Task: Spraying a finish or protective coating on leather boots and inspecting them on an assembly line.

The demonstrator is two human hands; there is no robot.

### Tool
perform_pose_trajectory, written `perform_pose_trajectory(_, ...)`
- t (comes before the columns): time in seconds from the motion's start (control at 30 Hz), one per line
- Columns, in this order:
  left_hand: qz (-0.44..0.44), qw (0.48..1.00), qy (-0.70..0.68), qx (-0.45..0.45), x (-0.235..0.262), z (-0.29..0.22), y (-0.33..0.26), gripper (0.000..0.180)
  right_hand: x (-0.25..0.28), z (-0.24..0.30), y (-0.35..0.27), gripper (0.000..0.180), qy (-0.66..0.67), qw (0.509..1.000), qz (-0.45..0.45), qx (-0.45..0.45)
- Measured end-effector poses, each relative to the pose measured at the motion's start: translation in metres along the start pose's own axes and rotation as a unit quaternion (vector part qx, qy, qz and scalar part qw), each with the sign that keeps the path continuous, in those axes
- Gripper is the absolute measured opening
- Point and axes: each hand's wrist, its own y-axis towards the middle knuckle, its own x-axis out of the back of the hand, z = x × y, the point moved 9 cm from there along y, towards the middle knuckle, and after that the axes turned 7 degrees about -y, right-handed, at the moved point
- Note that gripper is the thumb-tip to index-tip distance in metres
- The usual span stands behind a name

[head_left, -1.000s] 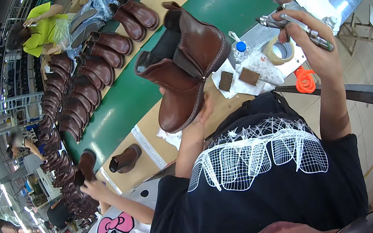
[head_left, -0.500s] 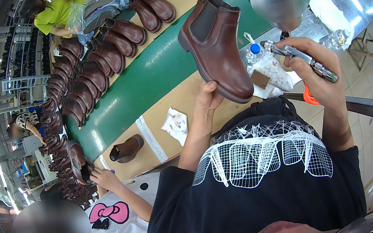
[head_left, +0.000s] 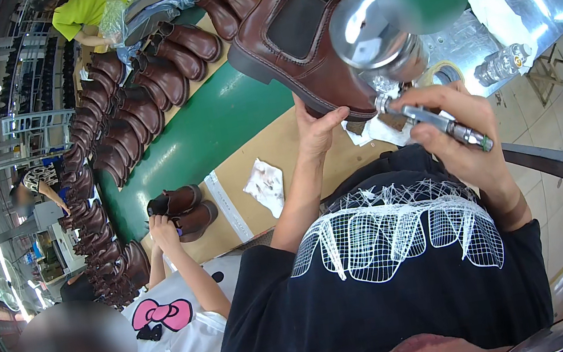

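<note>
A brown leather Chelsea boot (head_left: 325, 79) with dark elastic side panels is held up over the table, its toe toward the lower right. My left hand (head_left: 315, 130) supports it from beneath, near the front of the sole. My right hand (head_left: 462, 119) is closed around a metal spray gun (head_left: 441, 123) with a shiny round cup (head_left: 368, 26) on top. The gun's nozzle end is close to the boot's toe, and the cup hides part of the boot. Whether the nozzle touches the leather, I cannot tell.
On the green table (head_left: 223, 130), rows of brown boots (head_left: 132, 118) stand at the left and back. A stained white cloth (head_left: 265, 187) lies near me. Clear plastic bottle (head_left: 502, 64) at right. A co-worker's hands (head_left: 164, 231) touch a pair of boots (head_left: 194, 219) at left.
The boot has moved up and left and is tilted more. My right hand has brought the spray gun left to its toe. The co-worker has set a second boot beside the first.
</note>
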Motion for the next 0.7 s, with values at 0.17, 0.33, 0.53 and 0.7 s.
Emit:
perform_pose_trajectory(0.17,0.011,1.000,-0.017,-0.023,-0.004,-0.005,0.001,0.096,0.006,-0.032,-0.001,0.024,0.090,0.990,-0.079,-0.075)
perform_pose_trajectory(0.33,0.023,0.999,-0.014,-0.026,0.000,-0.006,0.000,0.095,-0.004,-0.009,-0.003,0.024,-0.009,1.000,-0.023,-0.014)
perform_pose_trajectory(0.53,0.020,0.999,-0.014,-0.031,0.000,-0.009,-0.002,0.095,0.001,-0.031,0.000,0.022,0.061,0.991,-0.098,-0.063)
perform_pose_trajectory(0.7,0.016,1.000,-0.016,-0.015,0.008,-0.006,-0.002,0.093,0.010,-0.038,-0.005,0.022,0.096,0.983,-0.126,-0.090)
